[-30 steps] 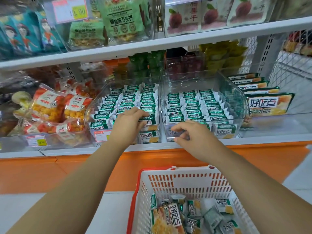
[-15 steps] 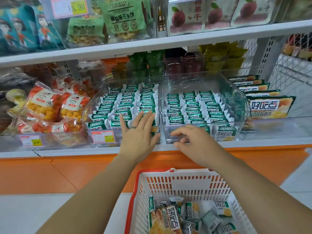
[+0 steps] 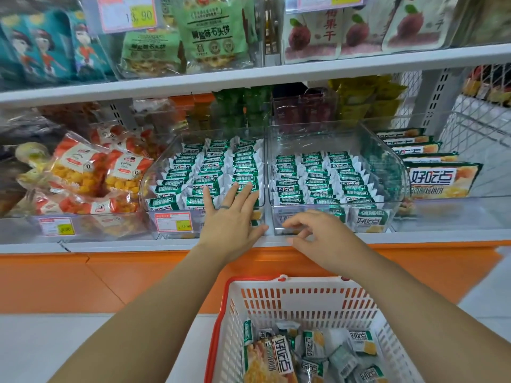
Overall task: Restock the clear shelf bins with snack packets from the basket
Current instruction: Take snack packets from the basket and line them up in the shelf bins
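Two clear shelf bins stand side by side on the lower shelf. The left bin point(image 3: 150, 178) and the right bin point(image 3: 394, 164) both hold rows of green-and-white snack packets point(image 3: 210, 167). My left hand point(image 3: 232, 217) lies flat with fingers spread over the left bin's front, fingertips on the front packets. My right hand point(image 3: 312, 234) hovers at the right bin's front wall, fingers loosely curled, holding nothing. Below, a white basket with a red rim point(image 3: 304, 297) holds several loose packets point(image 3: 312, 345).
Orange-and-white snack bags point(image 3: 83, 172) fill the bin on the left. Large green-and-yellow packs point(image 3: 439, 178) stand in a row to the right. A price tag point(image 3: 172, 222) is on the left bin's front. The upper shelf point(image 3: 249, 78) overhangs the bins.
My left hand has drawn back from the left bin's front packets and spread its fingers flat. My right hand has dropped slightly from the right bin's front edge.
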